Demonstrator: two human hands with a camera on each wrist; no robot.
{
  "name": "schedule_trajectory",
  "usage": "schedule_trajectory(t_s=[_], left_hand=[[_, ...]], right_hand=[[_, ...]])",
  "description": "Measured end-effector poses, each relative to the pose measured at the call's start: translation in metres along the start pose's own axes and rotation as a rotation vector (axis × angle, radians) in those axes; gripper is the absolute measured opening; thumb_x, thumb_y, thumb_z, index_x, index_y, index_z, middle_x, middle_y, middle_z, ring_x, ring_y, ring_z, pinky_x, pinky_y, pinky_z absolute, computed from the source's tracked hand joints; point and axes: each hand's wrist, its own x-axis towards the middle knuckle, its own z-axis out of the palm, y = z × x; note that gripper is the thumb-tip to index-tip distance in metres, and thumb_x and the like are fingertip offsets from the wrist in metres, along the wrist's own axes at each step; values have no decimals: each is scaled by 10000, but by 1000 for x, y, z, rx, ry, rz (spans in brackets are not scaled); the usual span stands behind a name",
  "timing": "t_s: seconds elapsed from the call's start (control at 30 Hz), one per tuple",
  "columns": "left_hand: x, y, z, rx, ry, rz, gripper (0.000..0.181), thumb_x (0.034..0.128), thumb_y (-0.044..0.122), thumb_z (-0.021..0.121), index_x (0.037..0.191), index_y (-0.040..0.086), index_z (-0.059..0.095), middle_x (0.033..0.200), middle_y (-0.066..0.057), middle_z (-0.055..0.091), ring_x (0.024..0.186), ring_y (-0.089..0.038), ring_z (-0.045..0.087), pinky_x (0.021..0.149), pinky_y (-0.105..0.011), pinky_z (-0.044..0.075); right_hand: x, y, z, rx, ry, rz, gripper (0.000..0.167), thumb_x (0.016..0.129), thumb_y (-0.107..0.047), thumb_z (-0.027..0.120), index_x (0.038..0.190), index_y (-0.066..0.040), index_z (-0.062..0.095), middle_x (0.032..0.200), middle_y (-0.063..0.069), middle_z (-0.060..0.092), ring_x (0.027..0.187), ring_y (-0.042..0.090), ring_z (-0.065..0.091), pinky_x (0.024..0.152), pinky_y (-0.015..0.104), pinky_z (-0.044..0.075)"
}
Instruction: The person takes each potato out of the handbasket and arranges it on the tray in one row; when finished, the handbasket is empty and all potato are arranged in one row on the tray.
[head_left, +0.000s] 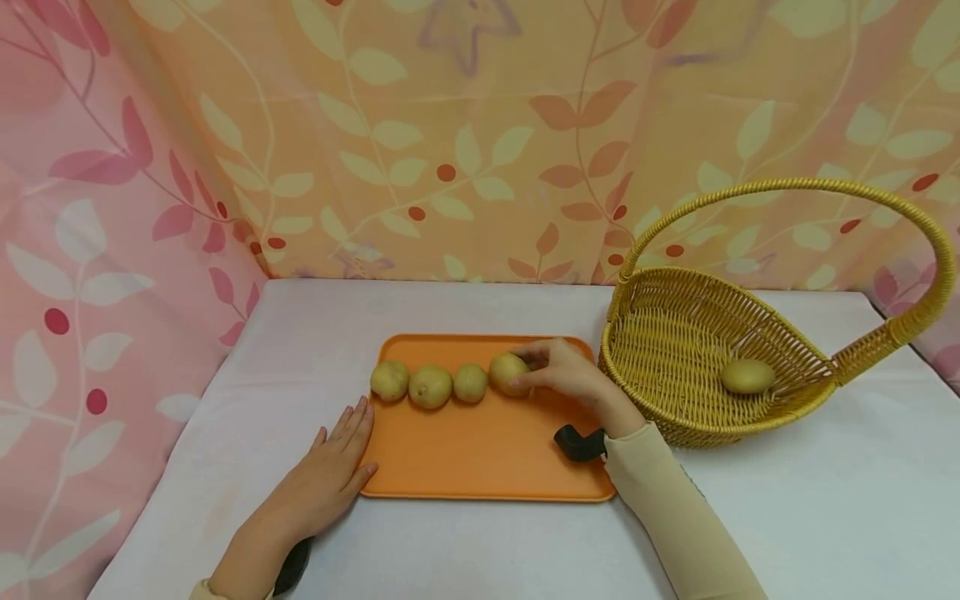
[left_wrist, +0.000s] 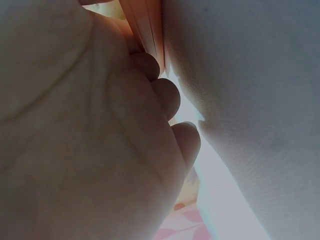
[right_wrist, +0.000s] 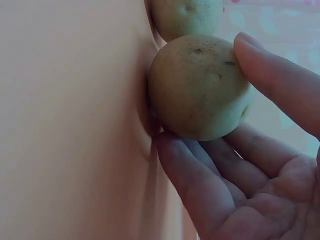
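A pale yellow-tan potato (right_wrist: 195, 95) is being gripped by the right hand (head_left: 566, 375), the thumb being set against 1 side and the fingers being curved round the other. In the right wrist view a rounded, matt skin is being shown, sprinkled with fine brown specks near the top and marked by a small dark pit, a short dark streak close to the thumb and a shallow dimple. The potato is being held over the far part of an orange tray (head_left: 480, 458), at the right end of a row. The row is being completed by 3 more potatoes: a knobbly potato (head_left: 390, 381) at the left end, a larger potato (head_left: 431, 387) with a small stub on its face, and a smaller, rounder potato (head_left: 470, 383) just beside the gripped 1.

The tray's left edge is being touched by the left hand (head_left: 322, 479), its fingers being held straight and close together, its thumb being spread apart. To the right of the tray, 1 smooth oval potato (head_left: 747, 377) is being contained by a yellow wicker basket (head_left: 667, 350) with a tall arched handle.
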Motion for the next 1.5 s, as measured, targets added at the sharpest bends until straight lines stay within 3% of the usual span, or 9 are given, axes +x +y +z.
schedule_trajectory(t_s=[0.3,0.53,0.67,0.87,1.13,1.5], left_hand=[[0,2,-1,-7,-7,-6,658,963,222,544,1469,-48,222,1543,-171,173,1399,-368,178,1057,-622,180],[0,2,-2,-3,-10,-3,661,959,221,548,1467,-52,225,1542,-174,175,1398,-370,181,1056,-623,182],[0,2,-2,-7,-6,1,655,958,214,549,1463,-60,233,1538,-183,183,1394,-378,188,1050,-631,186],[0,2,-2,-7,-4,2,654,958,215,549,1461,-61,235,1535,-186,188,1392,-381,190,1047,-635,188],[0,2,-2,1,-8,2,658,957,217,551,1462,-60,232,1537,-185,182,1393,-381,186,1048,-634,186],[1,0,-1,-2,-11,-1,660,959,221,548,1466,-54,227,1542,-179,172,1396,-377,179,1050,-633,183]], right_hand=[[3,7,-1,-82,26,-57,579,761,-33,770,1294,24,550,1229,169,593,1121,284,554,894,345,454],[2,5,1,-67,14,-32,532,774,-74,770,1256,41,578,1127,142,652,983,194,604,805,260,469],[1,1,0,-99,-18,-22,514,768,-113,782,1228,31,604,1110,125,666,919,178,641,819,289,483],[0,1,-2,-65,-24,-84,548,779,-73,762,1282,24,566,1258,149,594,1165,245,548,937,353,444],[-2,0,-2,-1,10,-37,506,769,-73,775,1240,8,610,1190,146,636,1086,222,600,815,238,484],[-2,1,-1,42,-21,6,533,767,-93,783,1250,27,591,1210,153,622,1111,237,591,882,304,477]])
